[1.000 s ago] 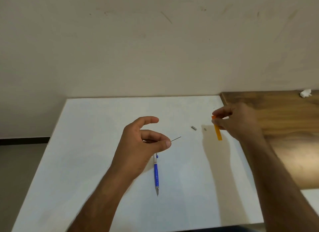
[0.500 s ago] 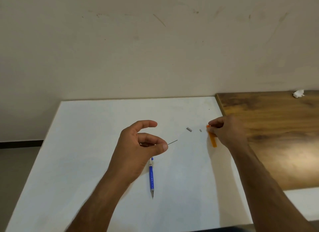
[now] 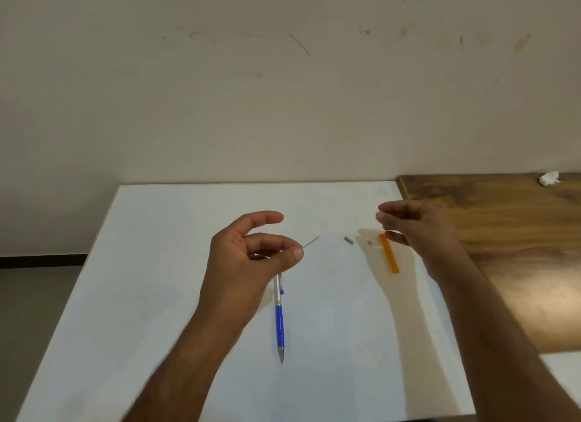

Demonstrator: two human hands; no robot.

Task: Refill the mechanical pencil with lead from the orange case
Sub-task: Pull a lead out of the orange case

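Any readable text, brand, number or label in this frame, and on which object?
None can be read.
Mechanical pencil: no print shows on the barrel.
Orange case: plain, no legible marking.
Small metal cap and pale eraser piece: too small to tell.
White table and wall: scuffs only, no writing.

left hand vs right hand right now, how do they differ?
Left hand pinches a thin lead between thumb and finger; right hand holds nothing visible, fingers loosely curled.
Left hand hangs over the top end of the mechanical pencil; right hand sits just above the orange case, which lies flat on the white table.
Both are raised off the table, fingertips pointing toward each other.
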